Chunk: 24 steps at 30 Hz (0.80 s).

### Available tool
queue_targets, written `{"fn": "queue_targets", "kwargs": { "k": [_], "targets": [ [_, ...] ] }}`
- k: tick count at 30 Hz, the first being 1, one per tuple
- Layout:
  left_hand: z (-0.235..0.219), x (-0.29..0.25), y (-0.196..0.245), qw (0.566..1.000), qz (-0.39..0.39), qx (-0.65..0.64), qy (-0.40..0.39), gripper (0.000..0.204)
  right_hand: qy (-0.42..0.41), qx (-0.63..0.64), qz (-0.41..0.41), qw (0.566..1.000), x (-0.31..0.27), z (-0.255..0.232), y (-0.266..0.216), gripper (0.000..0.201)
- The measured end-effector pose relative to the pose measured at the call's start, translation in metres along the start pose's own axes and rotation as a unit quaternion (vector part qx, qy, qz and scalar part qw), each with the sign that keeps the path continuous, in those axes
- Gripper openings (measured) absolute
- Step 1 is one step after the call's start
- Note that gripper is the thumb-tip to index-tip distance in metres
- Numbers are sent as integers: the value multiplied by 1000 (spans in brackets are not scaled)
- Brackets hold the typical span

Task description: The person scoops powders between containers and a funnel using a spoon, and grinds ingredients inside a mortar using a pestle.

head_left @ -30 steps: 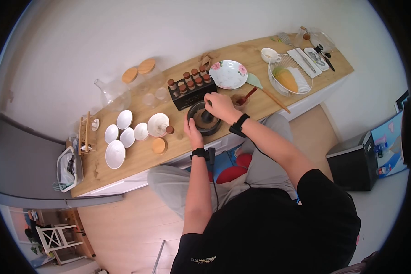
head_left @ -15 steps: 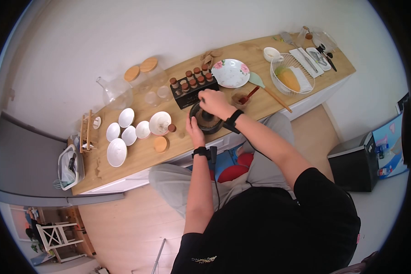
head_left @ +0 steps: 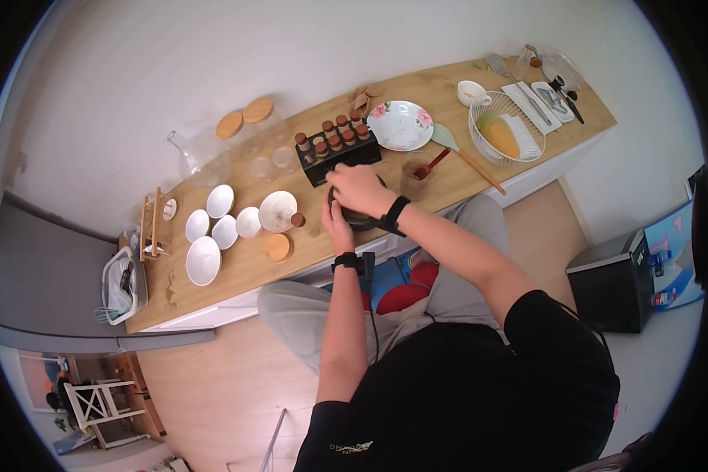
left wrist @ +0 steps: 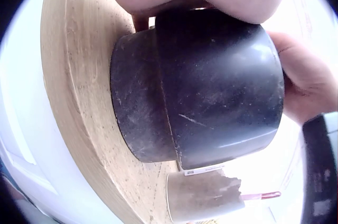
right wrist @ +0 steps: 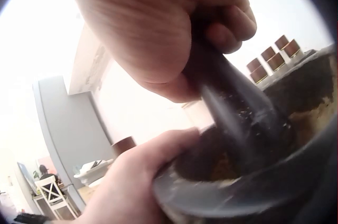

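A dark stone mortar [left wrist: 222, 92] stands near the counter's front edge. My left hand [head_left: 338, 226] holds its side, the thumb lying along the rim in the right wrist view. My right hand [right wrist: 158, 29] has its fingers curled round a black pestle [right wrist: 240, 108], which leans inside the bowl against the wall near my left hand. Brownish ground matter [right wrist: 311, 121] clings to the inner wall. From the head view my right hand [head_left: 360, 190] covers the pestle and much of the mortar.
Behind the mortar is a black rack [head_left: 340, 161] of corked jars. To the left are several white bowls [head_left: 204, 260] and a wooden lid [head_left: 278, 247]. Right of it stand a cup [head_left: 419, 175] with a red utensil, a floral plate [head_left: 400, 126], a spatula [head_left: 480, 171] and a wire basket [head_left: 507, 128].
My right hand has moved left across the mortar, tilting over toward my left hand. My left hand stays at the mortar's side. The head view has shifted slightly.
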State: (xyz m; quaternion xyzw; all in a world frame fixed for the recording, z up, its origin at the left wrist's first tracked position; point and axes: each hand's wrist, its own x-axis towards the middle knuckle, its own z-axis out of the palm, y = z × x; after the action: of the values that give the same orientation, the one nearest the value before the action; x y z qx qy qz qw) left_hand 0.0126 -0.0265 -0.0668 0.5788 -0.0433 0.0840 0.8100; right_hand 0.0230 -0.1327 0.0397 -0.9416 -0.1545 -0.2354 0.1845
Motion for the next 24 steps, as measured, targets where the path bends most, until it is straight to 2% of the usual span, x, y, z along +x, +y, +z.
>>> {"fn": "queue_targets", "kwargs": {
  "k": [1, 3, 6, 8, 9, 11, 12, 15, 17, 18, 19, 21, 24],
  "targets": [
    [-1, 1, -2, 1000, -6, 5, -6, 39, 22, 5, 28, 999, 0, 5, 13, 13],
    [0, 0, -3, 1000, -15, 7, -16, 40, 3, 26, 104, 994, -9, -4, 32, 10],
    [4, -2, 7, 1000, -23, 16, -1, 39, 11, 58, 112, 992, -29, -14, 40, 10],
    [4, -3, 8, 1000, -10, 18, 0, 39, 33, 47, 53, 997, -42, -21, 23, 9],
    [5, -3, 8, 1000, -10, 18, -1, 39, 10, 10, 34, 999, -44, -26, 10, 9],
    [3, -2, 8, 1000, 2, 15, -12, 39, 30, 16, -63, 997, -38, -19, -5, 10],
    [2, -3, 9, 999, -43, -11, -19, 40, 33, 18, -64, 997, -32, -12, -11, 10],
    [-2, -1, -5, 998, -34, -47, -21, 40, -7, 1, -79, 997, -14, 1, -14, 13],
    [-2, 3, 0, 999, -16, -30, -24, 41, 3, -9, -27, 1000, -2, 1, -7, 13],
    [-1, 0, 1, 1000, -16, 7, -13, 41, -3, -3, -28, 1000, -1, 1, -4, 12],
    [2, -3, 9, 999, -17, 44, -2, 41, 40, 10, 23, 999, 0, 5, 14, 10],
    [3, -4, 11, 999, -39, 15, -11, 43, 19, 26, 78, 996, -9, -5, 28, 9],
    [3, -2, 10, 999, -32, 18, -9, 41, 35, 27, 56, 997, -35, -15, 32, 9]
  ]
}}
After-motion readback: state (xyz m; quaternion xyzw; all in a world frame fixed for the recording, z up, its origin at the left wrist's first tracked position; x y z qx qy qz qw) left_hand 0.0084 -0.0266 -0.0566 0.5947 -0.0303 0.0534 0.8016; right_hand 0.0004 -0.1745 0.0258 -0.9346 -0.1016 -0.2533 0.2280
